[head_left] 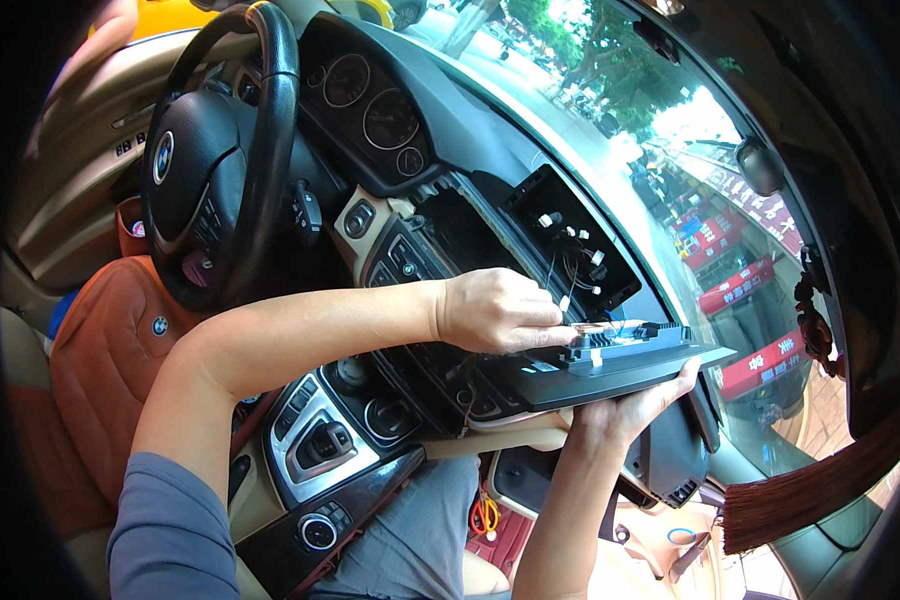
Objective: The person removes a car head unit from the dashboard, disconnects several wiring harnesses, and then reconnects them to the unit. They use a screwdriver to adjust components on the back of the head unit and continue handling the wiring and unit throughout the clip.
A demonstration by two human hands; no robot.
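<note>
My right hand (630, 405) holds a flat black car display unit (610, 375) from below, its thumb at the right edge. The unit is tilted over the dashboard, its back and sockets facing up. My left hand (500, 312) reaches across from the left, fingers pinched together at the unit's back; what they grip is too small to make out. Thin wires with white plugs (597, 258) come out of a black open frame (610, 285) on top of the dashboard, and some run down close to the left fingertips.
A steering wheel (270, 150) and instrument cluster (370, 105) are at the left. The gear lever (325, 440) and a round control knob (318, 532) stand on the centre console. Beyond the dashboard is the windscreen (570, 110). An orange seat cover (110, 370) is at left.
</note>
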